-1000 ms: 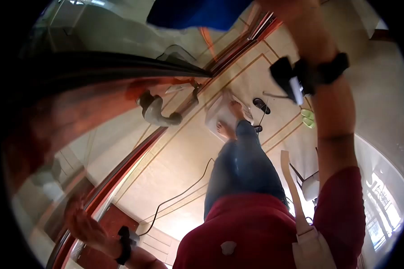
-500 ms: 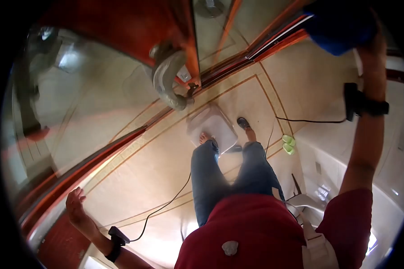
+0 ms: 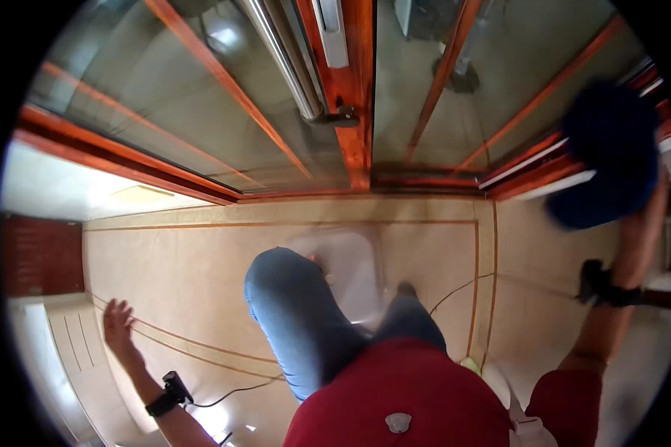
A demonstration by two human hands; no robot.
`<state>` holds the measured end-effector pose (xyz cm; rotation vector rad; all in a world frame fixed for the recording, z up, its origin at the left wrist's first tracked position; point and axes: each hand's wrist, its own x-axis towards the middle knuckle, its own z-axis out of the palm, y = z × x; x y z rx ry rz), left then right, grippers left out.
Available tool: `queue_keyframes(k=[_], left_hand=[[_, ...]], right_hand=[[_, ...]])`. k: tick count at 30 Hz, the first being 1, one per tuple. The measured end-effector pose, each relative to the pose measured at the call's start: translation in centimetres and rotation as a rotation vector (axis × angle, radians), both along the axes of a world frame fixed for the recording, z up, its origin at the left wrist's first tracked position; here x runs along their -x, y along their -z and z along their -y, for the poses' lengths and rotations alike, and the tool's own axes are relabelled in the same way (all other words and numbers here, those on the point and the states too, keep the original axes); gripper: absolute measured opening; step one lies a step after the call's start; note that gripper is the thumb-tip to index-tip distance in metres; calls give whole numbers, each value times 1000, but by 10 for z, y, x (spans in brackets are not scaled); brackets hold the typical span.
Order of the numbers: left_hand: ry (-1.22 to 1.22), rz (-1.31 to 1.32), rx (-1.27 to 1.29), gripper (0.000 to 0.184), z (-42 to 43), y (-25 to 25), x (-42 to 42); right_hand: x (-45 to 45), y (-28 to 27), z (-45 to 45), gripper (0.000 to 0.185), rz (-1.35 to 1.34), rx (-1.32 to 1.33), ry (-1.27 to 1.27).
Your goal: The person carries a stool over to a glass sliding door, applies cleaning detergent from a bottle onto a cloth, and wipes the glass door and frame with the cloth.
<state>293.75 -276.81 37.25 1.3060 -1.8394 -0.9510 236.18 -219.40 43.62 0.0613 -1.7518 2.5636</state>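
Observation:
A dark blue cloth (image 3: 611, 149) hangs bunched at the upper right, blurred. My right hand (image 3: 654, 179) is at its lower edge and grips it, the fingers mostly hidden by the cloth. At the left, my left hand (image 3: 118, 325) is held out over the floor with its fingers apart, holding nothing. A pale plastic stool (image 3: 350, 268) stands below my body, with my bent knee (image 3: 279, 276) over it and a bare foot partly hidden on it.
Red-framed glass doors (image 3: 359, 149) with a metal handle (image 3: 287, 63) rise ahead. A cable (image 3: 235, 393) runs from my left wrist device. Pale green slippers (image 3: 470, 364) lie at the lower right. A dark red panel (image 3: 43, 255) is far left.
The view has swung to face the glass doors. My right hand has moved to the right and lower with the blue cloth. One foot has come off the stool, and the knee is bent more.

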Motion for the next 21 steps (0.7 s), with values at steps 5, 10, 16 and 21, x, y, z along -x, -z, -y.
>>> queue_keyframes(k=[5, 10, 16, 21], left_hand=[[-195, 0, -82, 29, -113, -30, -32], [-292, 26, -36, 23, -201, -82, -76], [-242, 29, -30, 16, -251, -69, -80], [-203, 12, -197, 18, -274, 9, -108]], right_hand=[[-5, 14, -4, 55, 167, 71, -317], [2, -1, -18, 54, 92, -34, -290], [7, -11, -25, 49, 98, 38, -338], [-4, -6, 3, 48, 105, 45, -386]])
